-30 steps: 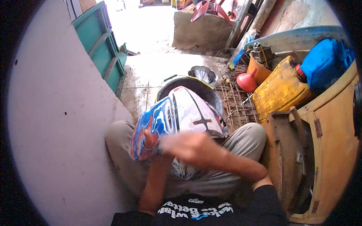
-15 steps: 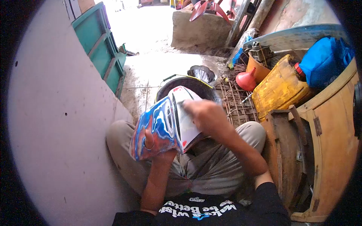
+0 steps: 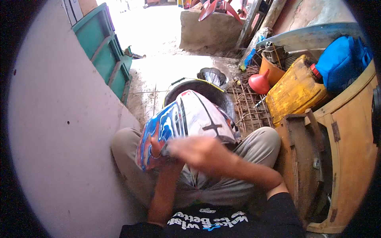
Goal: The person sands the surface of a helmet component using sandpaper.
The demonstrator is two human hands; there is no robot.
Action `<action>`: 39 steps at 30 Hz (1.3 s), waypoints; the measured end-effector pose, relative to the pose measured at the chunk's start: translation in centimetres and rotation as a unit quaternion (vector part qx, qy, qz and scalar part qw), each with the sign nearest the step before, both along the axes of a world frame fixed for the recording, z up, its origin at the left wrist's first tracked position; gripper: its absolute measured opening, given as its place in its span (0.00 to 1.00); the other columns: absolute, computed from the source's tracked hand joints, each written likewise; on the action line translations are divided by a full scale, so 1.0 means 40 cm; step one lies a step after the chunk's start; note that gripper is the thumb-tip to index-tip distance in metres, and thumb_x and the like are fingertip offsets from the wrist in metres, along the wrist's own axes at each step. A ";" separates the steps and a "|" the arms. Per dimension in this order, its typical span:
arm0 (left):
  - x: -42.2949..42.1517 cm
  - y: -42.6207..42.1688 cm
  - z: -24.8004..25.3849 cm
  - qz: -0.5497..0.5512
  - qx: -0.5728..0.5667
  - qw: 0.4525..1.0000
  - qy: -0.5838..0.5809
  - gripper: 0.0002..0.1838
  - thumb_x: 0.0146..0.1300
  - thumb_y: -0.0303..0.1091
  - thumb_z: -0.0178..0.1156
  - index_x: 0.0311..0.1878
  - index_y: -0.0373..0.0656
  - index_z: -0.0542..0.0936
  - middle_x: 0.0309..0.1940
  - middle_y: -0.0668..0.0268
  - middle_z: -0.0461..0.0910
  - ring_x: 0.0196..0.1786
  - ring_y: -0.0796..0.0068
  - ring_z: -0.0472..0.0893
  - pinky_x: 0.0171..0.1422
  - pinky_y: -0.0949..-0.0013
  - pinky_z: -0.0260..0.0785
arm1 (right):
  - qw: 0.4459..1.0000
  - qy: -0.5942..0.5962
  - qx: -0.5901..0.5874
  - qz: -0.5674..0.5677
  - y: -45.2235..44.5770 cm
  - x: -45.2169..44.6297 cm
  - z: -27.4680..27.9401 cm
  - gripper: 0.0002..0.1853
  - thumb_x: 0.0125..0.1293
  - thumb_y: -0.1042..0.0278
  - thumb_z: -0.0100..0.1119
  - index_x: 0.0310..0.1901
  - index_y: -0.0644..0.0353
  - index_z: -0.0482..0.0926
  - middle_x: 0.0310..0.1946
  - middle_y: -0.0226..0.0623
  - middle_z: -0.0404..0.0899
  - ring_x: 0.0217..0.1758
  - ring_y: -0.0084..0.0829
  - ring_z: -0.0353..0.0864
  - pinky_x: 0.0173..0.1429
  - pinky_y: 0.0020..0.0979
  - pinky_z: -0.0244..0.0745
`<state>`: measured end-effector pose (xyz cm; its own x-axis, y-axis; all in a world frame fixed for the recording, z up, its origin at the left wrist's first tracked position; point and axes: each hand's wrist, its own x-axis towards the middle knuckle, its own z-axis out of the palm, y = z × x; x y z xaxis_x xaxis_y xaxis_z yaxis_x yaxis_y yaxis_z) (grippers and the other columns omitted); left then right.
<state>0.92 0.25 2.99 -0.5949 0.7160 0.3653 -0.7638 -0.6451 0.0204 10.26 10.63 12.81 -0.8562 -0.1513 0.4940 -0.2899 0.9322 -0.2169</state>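
A painted shell that looks like a helmet (image 3: 200, 115) rests over my lap, swirled blue, white and orange-red on the left and white with black lines on the right. My left hand (image 3: 156, 148) grips its lower left end, thumb over the swirled face and the other fingers hidden. Close beside that thumb, my right hand (image 3: 194, 152) is closed and smeared by motion at the shell's lower edge. A small greyish patch shows at its fingertips, too blurred to name. Beyond the shell stands a black bucket (image 3: 198, 84) with a yellow-edged handle.
A white wall panel (image 3: 67, 139) runs along my left, with a green panel (image 3: 105, 53) beyond. On the right are a rusty wire grid (image 3: 254, 105), red funnel (image 3: 259, 82), yellow jerrycan (image 3: 295, 93), blue bag (image 3: 341, 61) and wooden furniture (image 3: 353, 146). A dark bowl (image 3: 212, 75) sits behind the bucket.
My right hand has moved down and left from the shell's white top to its lower edge near my left thumb, uncovering a black cross-shaped line. My left hand keeps its hold.
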 end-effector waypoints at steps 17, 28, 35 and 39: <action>-0.002 0.012 -0.003 0.095 -0.174 0.979 0.057 0.53 0.67 0.77 0.52 0.81 0.43 0.58 0.75 0.51 0.68 0.76 0.51 0.70 0.81 0.43 0.60 | 0.999 -0.032 -0.004 -0.025 0.085 -0.016 -0.009 0.14 0.65 0.70 0.60 0.52 0.58 0.83 0.48 0.46 0.88 0.48 0.42 0.91 0.52 0.40 0.86; 0.018 -0.003 0.062 0.098 -0.254 0.959 0.074 0.59 0.59 0.77 0.62 0.80 0.42 0.59 0.74 0.53 0.69 0.75 0.50 0.71 0.80 0.43 0.63 | 1.000 0.010 -0.007 -0.009 0.052 -0.010 -0.019 0.15 0.67 0.72 0.58 0.55 0.57 0.82 0.50 0.46 0.87 0.49 0.42 0.90 0.53 0.42 0.86; 0.014 -0.009 0.077 0.098 -0.216 0.963 0.128 0.54 0.67 0.79 0.49 0.80 0.42 0.60 0.74 0.52 0.69 0.75 0.50 0.71 0.82 0.44 0.60 | 0.980 -0.105 -0.026 -0.164 0.234 -0.056 -0.032 0.11 0.69 0.70 0.57 0.50 0.60 0.82 0.40 0.50 0.87 0.43 0.49 0.89 0.46 0.45 0.83; 0.011 -0.001 0.073 0.108 -0.223 0.960 0.133 0.53 0.68 0.79 0.49 0.80 0.43 0.60 0.75 0.52 0.69 0.75 0.50 0.70 0.83 0.44 0.59 | 0.994 0.086 0.061 0.007 0.040 -0.021 -0.039 0.11 0.68 0.68 0.59 0.49 0.56 0.83 0.42 0.42 0.88 0.41 0.42 0.90 0.44 0.43 0.84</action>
